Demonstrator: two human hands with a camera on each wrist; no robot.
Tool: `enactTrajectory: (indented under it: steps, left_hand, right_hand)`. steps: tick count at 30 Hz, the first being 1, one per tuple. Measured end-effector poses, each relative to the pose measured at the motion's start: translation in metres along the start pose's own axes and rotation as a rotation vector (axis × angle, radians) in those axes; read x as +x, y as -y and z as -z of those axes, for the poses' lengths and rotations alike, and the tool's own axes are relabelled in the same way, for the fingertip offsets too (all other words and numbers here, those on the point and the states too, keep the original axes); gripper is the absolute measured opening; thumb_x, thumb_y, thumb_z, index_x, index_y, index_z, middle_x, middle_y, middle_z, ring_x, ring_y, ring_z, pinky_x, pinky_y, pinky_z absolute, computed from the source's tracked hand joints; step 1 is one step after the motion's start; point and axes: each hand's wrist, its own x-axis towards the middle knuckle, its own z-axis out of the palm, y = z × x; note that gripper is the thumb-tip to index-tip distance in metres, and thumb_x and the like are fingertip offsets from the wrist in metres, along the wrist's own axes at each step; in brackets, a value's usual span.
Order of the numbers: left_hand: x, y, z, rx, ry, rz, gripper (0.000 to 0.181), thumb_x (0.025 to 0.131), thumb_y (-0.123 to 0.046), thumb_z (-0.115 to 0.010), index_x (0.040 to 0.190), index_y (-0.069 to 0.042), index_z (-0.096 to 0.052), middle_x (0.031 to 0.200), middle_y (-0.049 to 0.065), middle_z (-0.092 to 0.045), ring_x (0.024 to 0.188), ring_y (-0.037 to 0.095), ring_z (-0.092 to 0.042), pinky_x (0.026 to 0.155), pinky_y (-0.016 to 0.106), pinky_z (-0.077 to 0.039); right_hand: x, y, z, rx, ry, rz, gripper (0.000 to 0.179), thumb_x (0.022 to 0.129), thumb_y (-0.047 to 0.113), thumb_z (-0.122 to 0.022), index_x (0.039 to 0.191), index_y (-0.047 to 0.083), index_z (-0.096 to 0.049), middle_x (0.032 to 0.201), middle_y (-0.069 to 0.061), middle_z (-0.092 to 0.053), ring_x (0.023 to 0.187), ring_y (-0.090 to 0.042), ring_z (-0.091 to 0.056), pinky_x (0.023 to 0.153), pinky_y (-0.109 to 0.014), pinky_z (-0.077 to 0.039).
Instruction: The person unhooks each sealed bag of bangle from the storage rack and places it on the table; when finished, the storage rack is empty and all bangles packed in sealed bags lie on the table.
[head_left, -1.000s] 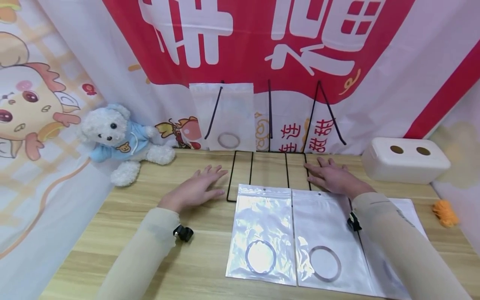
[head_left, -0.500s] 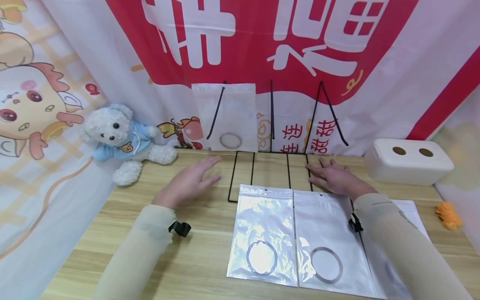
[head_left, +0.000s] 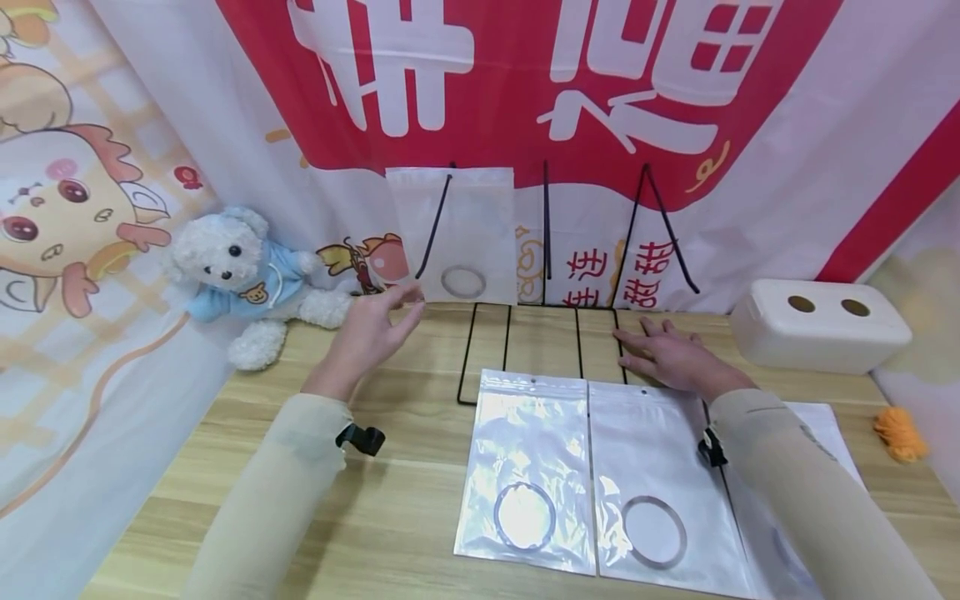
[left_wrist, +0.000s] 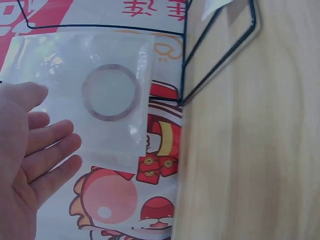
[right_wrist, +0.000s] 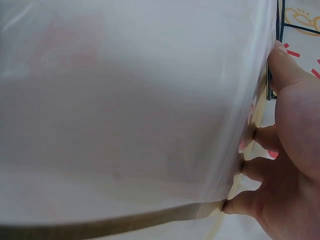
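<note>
A clear zip bag with a ring outline (head_left: 480, 217) hangs on the left hook of a black wire rack (head_left: 546, 217). My left hand (head_left: 367, 337) is raised just left of that bag's lower part, holding nothing. In the left wrist view its loosely bent fingers (left_wrist: 55, 155) overlap the bag (left_wrist: 115, 135). My right hand (head_left: 671, 354) rests with spread fingers at the right side of the rack's base, beyond the flat bags. Two glossy zip bags, a left one (head_left: 528, 442) and a middle one (head_left: 645, 450), lie side by side. A third bag (head_left: 821, 425) lies partly under my right forearm.
A white teddy bear in a blue hoodie (head_left: 262, 279) sits at the back left. At the back right stands a cream box with two round holes (head_left: 817, 333), with a small orange tuft (head_left: 900, 433) in front. A printed cloth (head_left: 480, 83) covers the wall behind.
My left hand has drawn back from the rack's base, moving left and upward toward the hanging bag's lower left corner. My right hand stays in the same place.
</note>
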Motion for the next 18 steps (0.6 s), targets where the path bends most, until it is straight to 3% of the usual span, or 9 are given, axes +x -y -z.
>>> enactTrajectory:
  steps: [4,8,15,18]
  left_hand:
    - [0.008,-0.002,0.005,-0.041,-0.131,0.022,0.03,0.108,-0.021,-0.068,0.127,0.0,-0.075,0.116,0.019,-0.082,0.097,0.035,-0.08,0.087,0.052,-0.065]
    - [0.019,-0.005,0.012,-0.099,-0.225,0.081,0.028,0.107,-0.02,-0.068,0.122,0.002,-0.077,0.111,0.019,-0.082,0.099,0.035,-0.08,0.087,0.053,-0.065]
    - [0.043,-0.011,0.024,-0.253,-0.31,0.228,0.032,0.107,-0.026,-0.067,0.125,0.0,-0.075,0.114,0.018,-0.08,0.104,0.031,-0.076,0.095,0.047,-0.064]
    - [0.053,-0.014,0.029,-0.29,-0.351,0.242,0.032,0.106,-0.023,-0.068,0.126,0.001,-0.074,0.117,0.018,-0.078,0.106,0.03,-0.075,0.097,0.041,-0.062]
  right_hand:
    - [0.0,0.001,0.001,-0.001,0.003,-0.006,0.07,0.112,0.059,-0.047,0.17,0.023,-0.035,0.177,-0.034,-0.008,0.156,-0.071,-0.002,0.115,-0.093,-0.002]
    - [0.0,0.002,0.001,-0.005,0.012,-0.016,0.072,0.111,0.062,-0.047,0.17,0.024,-0.034,0.177,-0.034,-0.008,0.156,-0.071,-0.001,0.115,-0.092,-0.002]
    - [-0.001,0.001,0.001,-0.007,0.009,-0.01,0.071,0.111,0.061,-0.047,0.171,0.024,-0.034,0.176,-0.035,-0.008,0.156,-0.071,-0.001,0.114,-0.093,-0.002]
    - [0.0,0.001,0.0,-0.007,0.012,-0.013,0.071,0.111,0.061,-0.047,0.17,0.023,-0.035,0.176,-0.035,-0.008,0.156,-0.072,-0.001,0.114,-0.093,-0.002]
